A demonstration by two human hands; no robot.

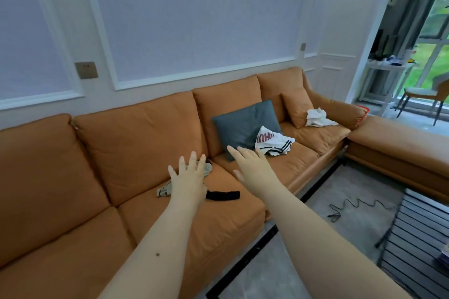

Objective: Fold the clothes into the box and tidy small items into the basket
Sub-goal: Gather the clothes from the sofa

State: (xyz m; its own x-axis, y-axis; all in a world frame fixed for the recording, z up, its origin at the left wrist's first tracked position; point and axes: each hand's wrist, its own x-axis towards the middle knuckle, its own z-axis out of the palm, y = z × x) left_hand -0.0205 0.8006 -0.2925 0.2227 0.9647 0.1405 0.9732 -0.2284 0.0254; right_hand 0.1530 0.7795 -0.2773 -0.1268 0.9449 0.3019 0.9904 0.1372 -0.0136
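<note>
Clothes: small grey cloth [209, 169] lies on the sofa [136, 153] seat, near its front edge; black sock [223, 195] just beside it, long way along that edge
Left hand [188, 181]: my fingers spread, holding nothing; right over the grey cloth, nearest
Right hand [252, 170]: my fingers spread too, empty; nearer the white striped top [274, 144] by the grey cushion [245, 126]

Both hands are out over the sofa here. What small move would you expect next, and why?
Probably the left hand lowers and closes its fingers on the beige garment under it: both hands are open and empty, and that crumpled piece lies nearest, beside the black item.
</note>
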